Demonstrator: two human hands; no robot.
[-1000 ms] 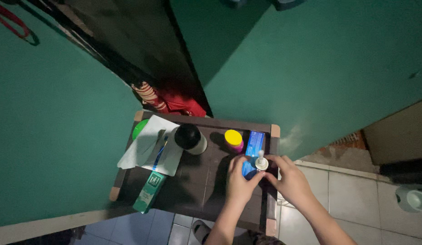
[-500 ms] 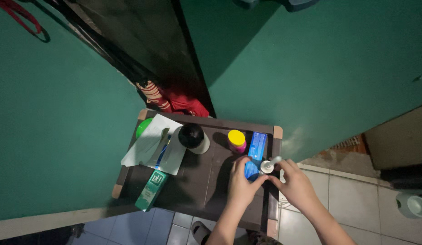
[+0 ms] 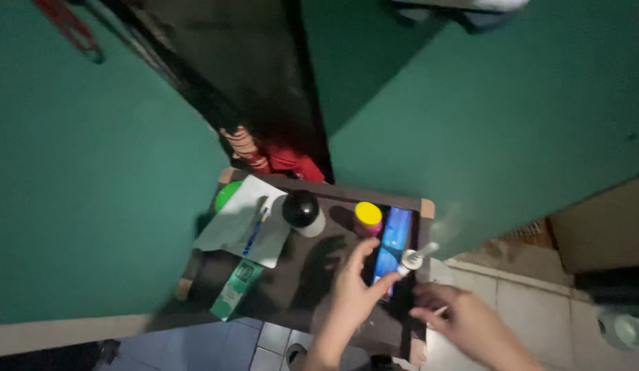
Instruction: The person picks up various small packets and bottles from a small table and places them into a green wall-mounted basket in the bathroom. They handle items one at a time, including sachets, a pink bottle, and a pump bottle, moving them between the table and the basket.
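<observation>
The right hand (image 3: 463, 323) hangs nearest the camera, off the table's right edge over the tiled floor; its fingers are curled loosely and seem to pinch a thin pale stick, though blur keeps me from telling for sure. Just left of it, the left hand (image 3: 354, 292) pinches one white pump top (image 3: 412, 260) between thumb and forefinger, the other fingers spread open and raised. The pump's nozzle tilts up and to the right, above the right end of the one small dark table (image 3: 305, 275).

Directly under and beyond the left fingertips lies one blue box (image 3: 391, 240), flat, running away from the hand. Just left of its far end stands one small jar with a yellow lid (image 3: 368, 215). Farther left stands one round container with a black top (image 3: 302, 209). Beyond that, well to the left of the hand, one white sheet (image 3: 244, 223) lies with one blue toothbrush (image 3: 254, 233) on it and one green round thing (image 3: 226, 196) peeking from under its far corner. One green carton (image 3: 235, 290) lies at the table's near left edge.

Behind the table, one bundle of red cloth (image 3: 278, 159) sits in the dark gap between two green walls (image 3: 484, 117).
</observation>
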